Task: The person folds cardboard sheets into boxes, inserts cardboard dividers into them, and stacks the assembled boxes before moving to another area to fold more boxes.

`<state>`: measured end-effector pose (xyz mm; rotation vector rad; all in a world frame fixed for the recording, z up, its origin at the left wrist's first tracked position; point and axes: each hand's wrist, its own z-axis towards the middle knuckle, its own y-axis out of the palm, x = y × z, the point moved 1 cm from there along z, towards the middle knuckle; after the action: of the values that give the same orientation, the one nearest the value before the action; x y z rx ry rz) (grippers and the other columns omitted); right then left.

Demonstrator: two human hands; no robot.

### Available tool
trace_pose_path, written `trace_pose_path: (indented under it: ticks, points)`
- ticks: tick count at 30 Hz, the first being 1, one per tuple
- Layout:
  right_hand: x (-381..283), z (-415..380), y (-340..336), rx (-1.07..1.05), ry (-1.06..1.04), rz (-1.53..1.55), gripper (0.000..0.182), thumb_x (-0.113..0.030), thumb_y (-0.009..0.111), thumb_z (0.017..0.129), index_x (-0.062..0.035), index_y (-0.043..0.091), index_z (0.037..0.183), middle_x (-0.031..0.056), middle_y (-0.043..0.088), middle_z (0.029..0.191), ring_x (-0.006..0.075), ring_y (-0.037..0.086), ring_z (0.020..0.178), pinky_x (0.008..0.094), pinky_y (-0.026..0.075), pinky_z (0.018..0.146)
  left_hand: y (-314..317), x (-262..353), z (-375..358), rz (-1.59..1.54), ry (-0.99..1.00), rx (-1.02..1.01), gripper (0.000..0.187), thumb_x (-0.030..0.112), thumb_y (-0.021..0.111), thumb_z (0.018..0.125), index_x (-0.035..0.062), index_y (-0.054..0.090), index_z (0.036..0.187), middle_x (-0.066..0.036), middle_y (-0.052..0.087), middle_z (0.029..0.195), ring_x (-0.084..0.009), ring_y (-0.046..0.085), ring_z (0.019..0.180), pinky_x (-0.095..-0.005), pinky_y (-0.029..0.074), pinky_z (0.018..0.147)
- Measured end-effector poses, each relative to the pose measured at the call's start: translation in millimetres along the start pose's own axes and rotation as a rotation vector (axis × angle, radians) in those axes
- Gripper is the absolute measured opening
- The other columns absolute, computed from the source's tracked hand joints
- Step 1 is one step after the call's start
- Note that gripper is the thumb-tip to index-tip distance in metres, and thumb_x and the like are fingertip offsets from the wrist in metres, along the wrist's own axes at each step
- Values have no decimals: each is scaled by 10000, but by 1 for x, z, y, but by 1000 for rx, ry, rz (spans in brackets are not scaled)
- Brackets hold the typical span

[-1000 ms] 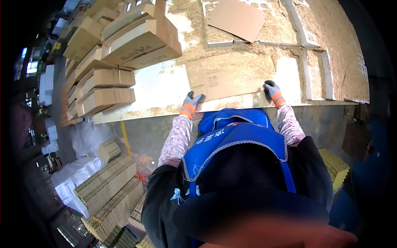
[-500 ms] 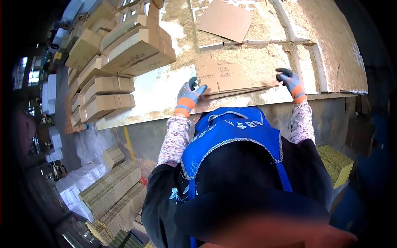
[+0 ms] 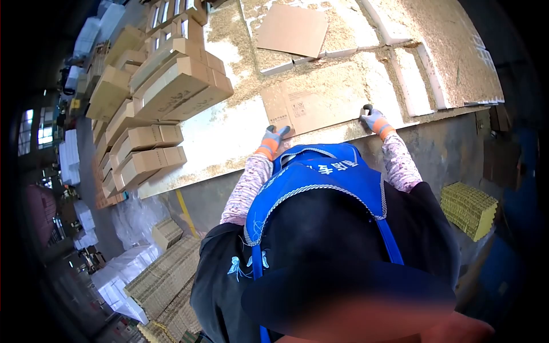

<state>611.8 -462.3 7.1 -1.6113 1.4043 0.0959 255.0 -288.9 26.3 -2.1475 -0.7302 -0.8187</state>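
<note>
A flattened cardboard box (image 3: 326, 108) with printed marks lies on the sawdust-strewn worktable, its near edge facing me. My left hand (image 3: 274, 139), in a grey and orange glove, holds its near left corner, thumb and fingers either side of the edge. At the near right corner my right hand (image 3: 376, 121), gloved the same way, has its fingers curled around the cardboard. The undersides of both grips are hidden. Farther back lies a plain cardboard sheet (image 3: 293, 30).
Formed cardboard boxes (image 3: 177, 86) are stacked at the left end of the worktable (image 3: 211, 140). White blocks (image 3: 412, 86) coated with sawdust cover its right part. Ridged yellowish stacks (image 3: 469, 208) stand on the floor at right and lower left (image 3: 166, 274).
The flattened box now lies flatter, its lower layers no longer visible at the near edge. Both hands keep to its corners and sit closer to my body. The whole view has shifted slightly.
</note>
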Motion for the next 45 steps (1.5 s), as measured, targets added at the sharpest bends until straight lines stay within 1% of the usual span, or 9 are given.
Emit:
trace_pose_path:
  ticks: [6, 9, 14, 15, 17, 23, 27, 35, 45]
  points:
    - [-22, -15, -30, 10, -162, 38, 407, -266, 609, 773, -29, 605, 1103, 149, 657, 956, 244, 625, 876, 307, 473, 796, -39, -4, 4, -348, -223, -87, 532, 308, 755, 723, -15, 551, 1093, -81, 627, 845, -163, 570, 688, -282, 471, 612]
    - [-38, -31, -60, -53, -60, 610, 356, -201, 658, 796, -44, 612, 1112, 26, 639, 885, 99, 574, 756, 232, 447, 656, -49, 25, -15, -197, 235, 263, 730, 191, 797, 684, -6, 401, 1265, -128, 630, 901, -155, 602, 780, -275, 494, 662]
    - [-85, -63, -91, 67, -710, 718, 328, -98, 627, 823, -43, 596, 1145, 21, 623, 902, 62, 545, 766, 178, 422, 639, -98, 94, -43, -181, 399, 249, 470, 199, 748, 745, -14, 580, 1129, -135, 643, 981, -169, 618, 839, -279, 494, 729]
    - [-86, -57, -96, 370, -1111, 211, 343, -95, 636, 814, -36, 586, 1148, 22, 630, 936, 63, 552, 780, 179, 427, 667, -102, 116, -59, -98, 435, 227, 482, 238, 762, 732, -18, 593, 1103, -127, 654, 933, -161, 618, 813, -276, 493, 720]
    - [-92, -41, -83, -58, -351, 967, 343, -98, 637, 812, -39, 582, 1146, 14, 634, 964, 58, 554, 778, 179, 420, 658, -104, 122, -60, 68, 373, 187, 491, 262, 769, 722, -17, 598, 1088, -122, 659, 902, -157, 613, 763, -271, 491, 692]
    - [-96, -51, -69, -8, -431, 652, 383, -190, 684, 787, -81, 592, 1143, -8, 617, 924, 31, 501, 703, 181, 392, 586, -99, 68, -41, 609, 695, 619, 399, 298, 769, 722, -1, 647, 956, -77, 653, 802, -166, 582, 670, -265, 465, 647]
    - [-95, -60, -64, -70, -394, 726, 467, -179, 669, 781, -78, 533, 1216, 36, 601, 902, 68, 518, 681, 219, 454, 608, -92, 75, -50, -116, 214, 298, 335, 287, 757, 736, 10, 657, 894, -91, 655, 795, -177, 597, 778, -302, 450, 745]
    - [-84, -51, -24, 86, -462, 768, 457, -143, 615, 813, -56, 477, 1240, 90, 592, 1060, 181, 561, 976, 296, 464, 808, -77, 127, -66, 1115, 727, 191, 513, 429, 688, 702, 151, 580, 1119, -64, 611, 1025, -253, 576, 915, -355, 435, 809]
    - [-130, -83, 10, 277, -329, 1094, 998, -138, 756, 711, -48, 64, 1425, 185, 208, 1410, 270, 441, 1166, 366, 466, 899, 13, 185, -52, 1007, 712, 77, 372, 417, 529, 839, 149, 603, 1086, -99, 646, 923, -265, 619, 852, -364, 459, 772]
